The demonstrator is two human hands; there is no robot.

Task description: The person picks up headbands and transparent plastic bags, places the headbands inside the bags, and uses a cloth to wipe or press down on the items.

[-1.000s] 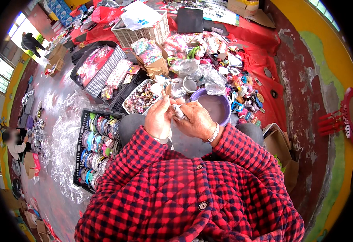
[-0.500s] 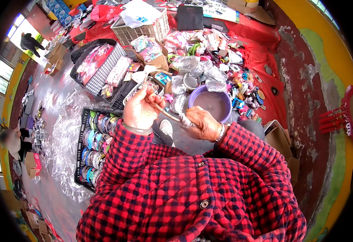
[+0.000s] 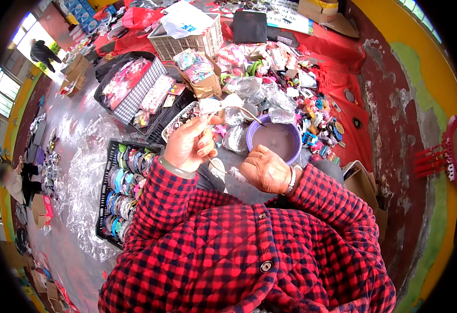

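My left hand is raised and closed on a small clear plastic packet with a thin curved hairband sticking out toward the right. My right hand sits lower, fingers curled around a small clear wrapped item near my lap. Both sleeves are red and black checked quilted cloth. Just beyond the hands stands a purple round basin, and clear packets lie beside it.
A black crate of coloured hairbands lies at my left on crinkled clear plastic sheet. A white mesh basket, trays of trinkets and a heap of small coloured goods cover a red cloth ahead. A person stands far left by the doorway.
My hands were together over my lap; the left hand has since risen and moved left with the packet, and the right hand has dropped and drawn apart from it.
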